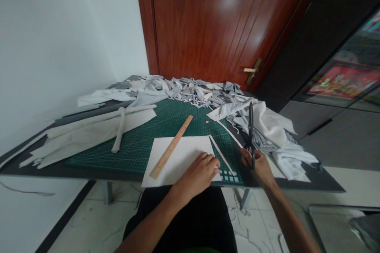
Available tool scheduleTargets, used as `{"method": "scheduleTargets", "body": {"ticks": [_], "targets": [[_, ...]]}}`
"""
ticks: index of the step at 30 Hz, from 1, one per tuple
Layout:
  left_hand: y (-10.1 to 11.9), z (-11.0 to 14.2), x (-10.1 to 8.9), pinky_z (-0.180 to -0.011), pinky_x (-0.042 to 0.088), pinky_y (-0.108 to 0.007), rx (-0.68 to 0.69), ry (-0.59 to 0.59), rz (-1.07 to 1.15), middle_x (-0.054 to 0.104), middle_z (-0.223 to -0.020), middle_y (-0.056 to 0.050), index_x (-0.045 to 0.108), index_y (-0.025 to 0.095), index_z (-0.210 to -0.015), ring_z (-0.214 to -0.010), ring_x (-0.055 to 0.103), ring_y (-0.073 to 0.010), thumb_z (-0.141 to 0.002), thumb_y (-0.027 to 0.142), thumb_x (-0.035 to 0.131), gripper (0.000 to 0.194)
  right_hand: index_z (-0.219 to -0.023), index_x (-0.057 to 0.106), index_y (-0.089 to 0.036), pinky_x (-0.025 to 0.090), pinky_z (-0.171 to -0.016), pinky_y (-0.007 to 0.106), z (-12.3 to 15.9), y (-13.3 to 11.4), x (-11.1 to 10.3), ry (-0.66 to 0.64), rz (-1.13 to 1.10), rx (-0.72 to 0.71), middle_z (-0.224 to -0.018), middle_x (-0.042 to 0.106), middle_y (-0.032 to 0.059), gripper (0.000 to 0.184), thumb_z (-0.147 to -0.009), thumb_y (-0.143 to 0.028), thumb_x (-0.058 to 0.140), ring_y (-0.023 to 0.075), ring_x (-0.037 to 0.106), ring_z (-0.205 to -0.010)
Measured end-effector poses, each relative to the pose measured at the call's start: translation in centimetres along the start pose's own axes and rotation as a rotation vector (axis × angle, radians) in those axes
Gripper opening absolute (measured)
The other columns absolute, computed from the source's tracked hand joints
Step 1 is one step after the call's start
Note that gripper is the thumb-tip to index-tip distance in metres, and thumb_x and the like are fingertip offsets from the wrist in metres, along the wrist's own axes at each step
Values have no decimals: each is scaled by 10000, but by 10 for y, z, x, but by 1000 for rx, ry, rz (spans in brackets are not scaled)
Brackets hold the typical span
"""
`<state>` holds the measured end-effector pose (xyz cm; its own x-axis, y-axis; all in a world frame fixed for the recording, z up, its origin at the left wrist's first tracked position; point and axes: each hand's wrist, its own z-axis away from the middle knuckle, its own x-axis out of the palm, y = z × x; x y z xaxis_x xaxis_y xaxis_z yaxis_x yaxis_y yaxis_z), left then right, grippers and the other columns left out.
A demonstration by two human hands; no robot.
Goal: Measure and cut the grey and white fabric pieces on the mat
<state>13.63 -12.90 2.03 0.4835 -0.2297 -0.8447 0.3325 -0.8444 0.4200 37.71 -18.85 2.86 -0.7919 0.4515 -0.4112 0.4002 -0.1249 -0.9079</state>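
A white fabric piece (194, 146) lies on the green cutting mat (136, 142) at the table's front edge. My left hand (203, 169) rests on its right side, fingers curled in and closed at the cut edge. Across the left part of that fabric lies a slanted wooden ruler (172, 146). My right hand (258, 162) grips black scissors (251, 126) by the handles, blades pointing away from me, right of the mat. Between the hands is a narrow white strip (221, 154), apart from the larger piece.
Long cream fabric pieces (89, 138) lie on the left, with a rolled strip (119, 130) across them. Scraps (196, 91) heap along the back, before a wooden door (202, 19). Crumpled white cloth (270, 122) covers the right side. A small pinkish disc (207, 121) sits on the mat.
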Motion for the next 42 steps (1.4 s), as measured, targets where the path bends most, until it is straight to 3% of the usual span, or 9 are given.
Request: {"method": "scheduleTargets", "body": {"ticks": [5, 10, 15, 21, 26, 30, 36, 39, 42], "targets": [[-22, -52, 0, -1083, 436, -434, 257, -15, -340, 663, -1117, -96, 642, 155, -1090, -1119, 589, -265, -973, 117, 631, 123, -666, 507, -236, 371, -565, 294, -41, -4, 16, -48, 17, -175, -605, 480, -22, 471, -806, -662, 649, 147, 416, -581], [-53, -90, 16, -993, 456, -405, 367, -77, -381, 684, -980, -61, 670, 189, -940, -1060, 606, -252, -965, 152, 679, 45, -765, 520, -241, 433, -658, 316, -84, -9, 51, -31, -21, -332, -686, 531, -9, 371, -817, -606, 555, 178, 483, -661], [-66, -94, 12, -845, 423, -357, 458, -89, -340, 689, -962, -45, 667, 184, -936, -972, 594, -226, -1000, 172, 644, 69, -821, 552, -238, 453, -746, 339, -118, -5, 72, -1, -26, -365, -761, 591, 10, 309, -795, -545, 575, 205, 535, -739], [-73, -97, 5, -837, 400, -374, 462, -142, -297, 725, -1013, -32, 682, 188, -1047, -1007, 598, -234, -956, 242, 737, 119, -800, 519, -245, 463, -779, 357, -137, 1, 74, 37, -54, -379, -782, 581, 14, 257, -775, -493, 581, 198, 501, -738], [-69, -94, 5, -840, 407, -385, 383, -141, -335, 705, -910, -28, 667, 197, -869, -981, 601, -243, -963, 210, 717, 107, -743, 545, -244, 482, -815, 365, -144, 1, 74, 18, -71, -386, -786, 607, 36, 190, -784, -428, 562, 209, 529, -771], [-64, -84, -13, -829, 419, -376, 426, -64, -311, 656, -871, -37, 603, 191, -828, -920, 590, -235, -965, 156, 656, 151, -782, 554, -240, 500, -802, 363, -151, 1, 77, 4, -114, -380, -797, 631, 36, 168, -773, -405, 582, 202, 556, -766], [-98, -76, -64, -666, 381, -276, -17, 133, 177, 479, -663, 39, 484, 210, -712, -632, 477, -141, -898, 196, 519, 189, -787, 550, -245, 499, -717, 357, -160, -1, 86, -55, -191, -362, -742, 596, 10, 253, -730, -464, 663, 199, 557, -720], [-130, -75, -75, -552, 344, -257, -315, 317, 466, 409, -547, 44, 418, 219, -603, -518, 424, -122, -892, 336, 477, 317, -786, 528, -256, 499, -718, 364, -163, -7, 101, -88, -231, -353, -716, 559, -4, 285, -736, -494, 677, 202, 539, -705], [-164, -71, -84, -511, 388, -257, -469, 470, 512, 394, -521, 44, 404, 238, -643, -470, 438, -136, -918, 374, 333, 315, -816, 523, -254, 500, -720, 354, -167, -12, 121, -135, -270, -332, -698, 538, -15, 316, -780, -552, 623, 190, 523, -683]]}}
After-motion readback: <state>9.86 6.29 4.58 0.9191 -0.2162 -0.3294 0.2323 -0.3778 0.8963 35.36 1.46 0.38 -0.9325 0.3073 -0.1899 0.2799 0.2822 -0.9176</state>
